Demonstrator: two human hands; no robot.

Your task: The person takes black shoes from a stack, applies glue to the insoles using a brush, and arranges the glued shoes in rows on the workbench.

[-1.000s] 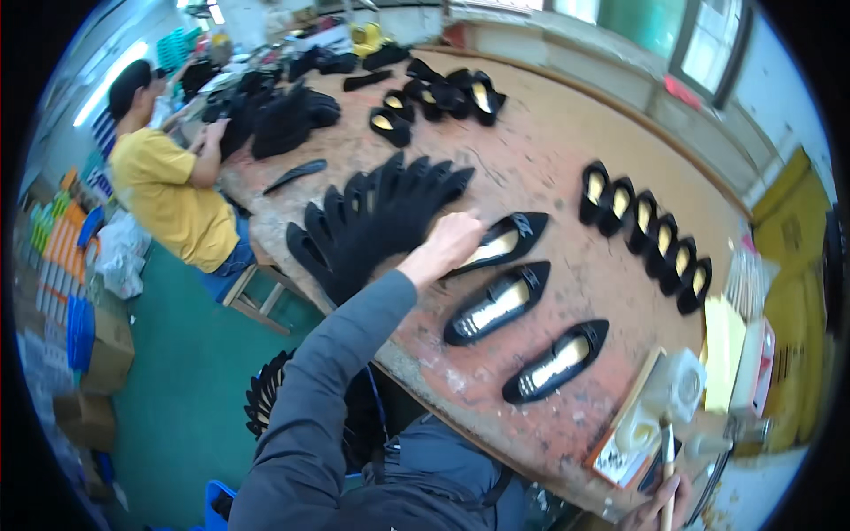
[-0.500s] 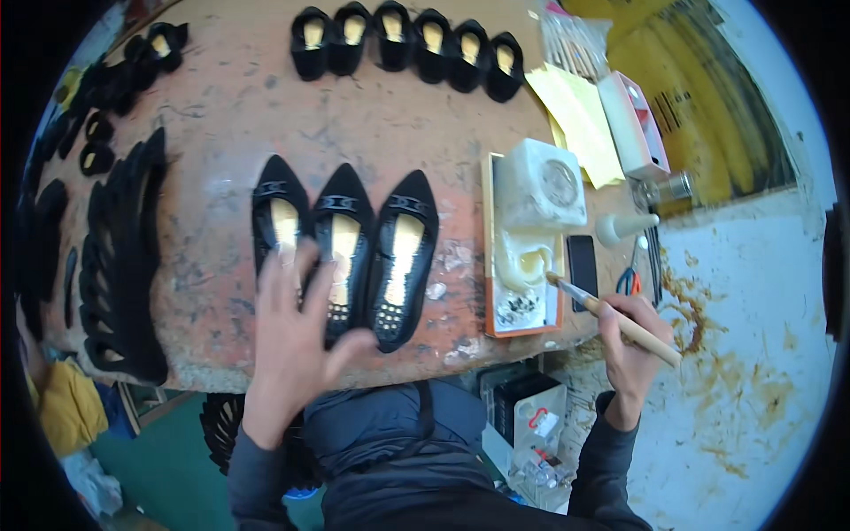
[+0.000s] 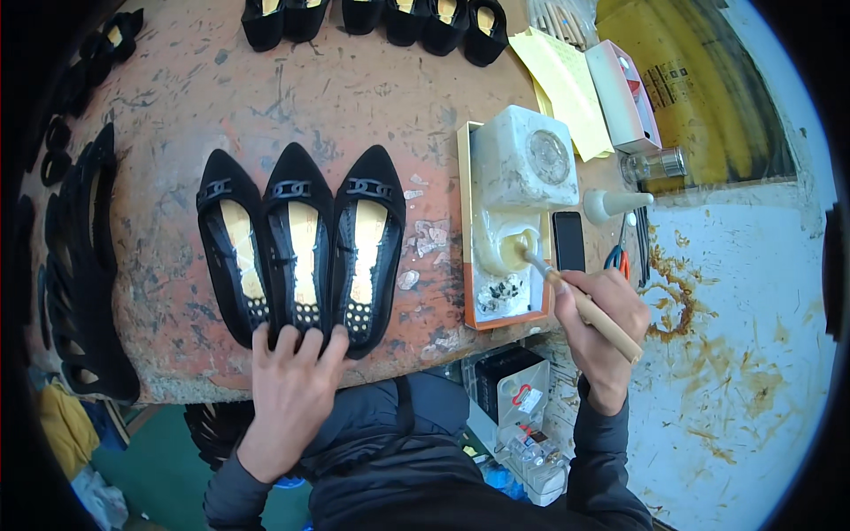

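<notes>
Three black shoes (image 3: 301, 239) lie together on the table (image 3: 177, 106) in the head view, the left hand (image 3: 292, 380) touching their heels, grip uncertain. The right hand (image 3: 600, 354) grasps a brush (image 3: 595, 316) in a cup (image 3: 487, 252), apparently loading it; next calls for a clean lift.

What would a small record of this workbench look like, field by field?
Left hand: at the heel ends of three black pointed shoes, side by side
Right hand: gripping a wooden-handled brush, tip at the mouth of a pale container
Tray: orange-edged, holding that container and a whitish block-shaped one
Right of tray: phone, scissors
Top of picture: row of black shoes
</notes>
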